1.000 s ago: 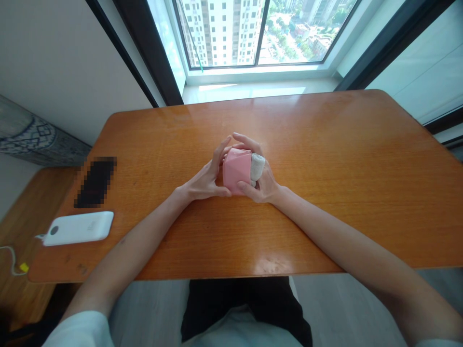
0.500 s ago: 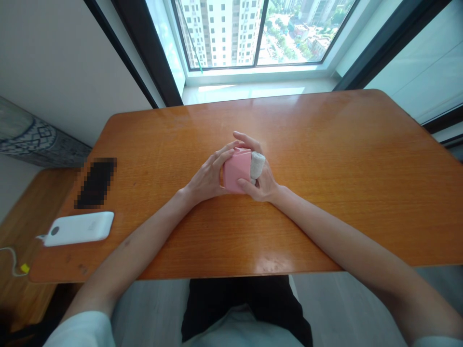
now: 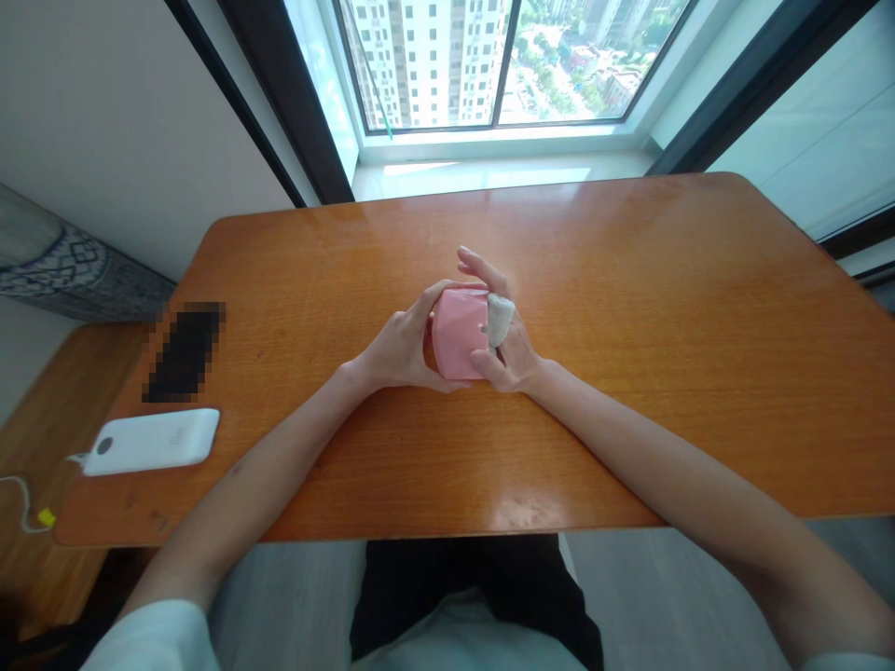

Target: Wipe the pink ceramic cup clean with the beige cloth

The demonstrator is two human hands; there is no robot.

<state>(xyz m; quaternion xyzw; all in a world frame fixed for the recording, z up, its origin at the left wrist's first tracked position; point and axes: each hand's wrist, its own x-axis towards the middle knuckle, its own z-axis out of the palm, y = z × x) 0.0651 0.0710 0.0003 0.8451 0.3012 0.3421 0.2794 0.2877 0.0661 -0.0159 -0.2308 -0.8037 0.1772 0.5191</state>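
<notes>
And here we are at the middle of the orange wooden table (image 3: 594, 261), where the person's two hands are working closely around a pink faceted block (image 3: 458, 334)! The left hand (image 3: 400, 345) is cupping the block's left side, with its fingers curling over the top edge and its thumb running along the near edge. The right hand (image 3: 509, 349) is gripping from the other side, its thumb pressing on the near face while the fingers are fanning upward past the far corner. A rolled white cloth (image 3: 501, 319) is sitting tight against the block's right side, pinched in by the right hand. Whether the block is touching the table, we can't tell from here. Over toward the table's left edge, a blurred dark slab (image 3: 185, 354) is lying beyond a white rounded device (image 3: 150, 441), and a thin white cable (image 3: 20, 489) is trailing away from that device past the table's near left corner.
</notes>
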